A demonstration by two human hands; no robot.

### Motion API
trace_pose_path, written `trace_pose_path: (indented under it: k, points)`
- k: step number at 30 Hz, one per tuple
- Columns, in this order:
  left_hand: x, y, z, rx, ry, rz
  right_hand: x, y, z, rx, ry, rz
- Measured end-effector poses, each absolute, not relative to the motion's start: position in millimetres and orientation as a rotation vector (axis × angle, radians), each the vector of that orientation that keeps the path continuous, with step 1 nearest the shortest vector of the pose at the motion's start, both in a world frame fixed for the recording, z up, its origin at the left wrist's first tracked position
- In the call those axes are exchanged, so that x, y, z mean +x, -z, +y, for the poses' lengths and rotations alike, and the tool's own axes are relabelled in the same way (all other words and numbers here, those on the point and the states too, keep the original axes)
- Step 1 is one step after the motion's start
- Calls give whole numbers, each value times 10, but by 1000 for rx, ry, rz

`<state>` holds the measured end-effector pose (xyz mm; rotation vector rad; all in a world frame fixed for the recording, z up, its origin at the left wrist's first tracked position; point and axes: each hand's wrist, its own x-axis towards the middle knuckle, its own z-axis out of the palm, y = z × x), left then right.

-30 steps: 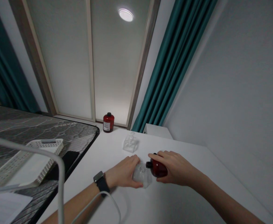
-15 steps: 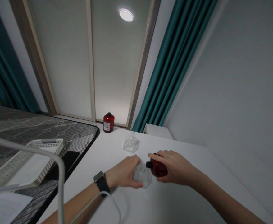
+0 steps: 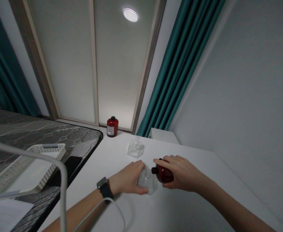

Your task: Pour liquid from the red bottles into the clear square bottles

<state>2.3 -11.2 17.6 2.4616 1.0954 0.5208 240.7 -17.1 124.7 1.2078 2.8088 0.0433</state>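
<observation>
My left hand (image 3: 133, 177), with a dark watch on its wrist, is closed around the side of a clear bottle (image 3: 149, 183) standing on the white table. In my right hand (image 3: 181, 174) is a dark red bottle (image 3: 165, 174), tipped onto its side. Its black neck points left, at the top of the clear bottle; whether liquid flows is too small to tell. Behind them stands a second clear bottle (image 3: 135, 149). Farther back is another red bottle (image 3: 112, 127) with a black cap and a pale label.
At left, a white perforated basket (image 3: 38, 174) and a dark flat object (image 3: 71, 167) lie on a grey marbled surface (image 3: 80, 132). A pale cable (image 3: 64, 193) crosses the lower left foreground. A white box (image 3: 164, 136) stands behind the table, by a teal curtain (image 3: 175, 74).
</observation>
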Motion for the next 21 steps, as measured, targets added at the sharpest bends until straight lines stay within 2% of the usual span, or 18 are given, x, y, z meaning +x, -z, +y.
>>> trace_pose_path:
  k: [21]
  points:
    - [26, -180, -116, 2463, -527, 1046, 2405, -1256, -157, 1198, -68, 2806]
